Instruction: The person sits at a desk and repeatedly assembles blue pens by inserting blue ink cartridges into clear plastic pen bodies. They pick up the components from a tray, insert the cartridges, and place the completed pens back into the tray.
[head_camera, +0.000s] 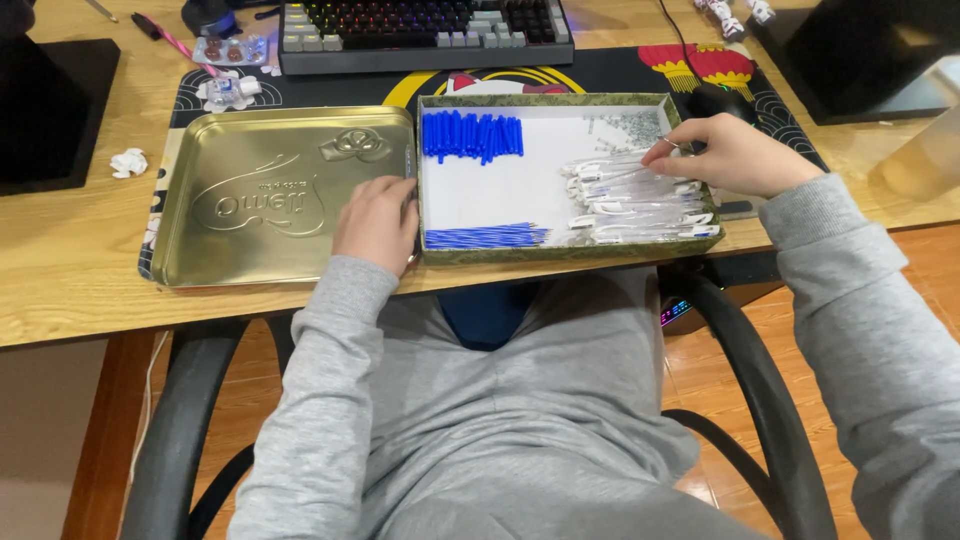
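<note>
The left hand (378, 222) rested with loosely curled fingers, clasping nothing, against the left wall of the shallow green-rimmed cardboard box (566, 252) at the wooden desk's (60, 260) front edge. The right hand (728, 155) pinched a clear plastic pen barrel (620, 178) from the pile along the box's right side.

Glossy gold metal tin lid (270, 195), matt wooden desk (70, 250), clear shiny plastic pen barrels (635, 200).
</note>
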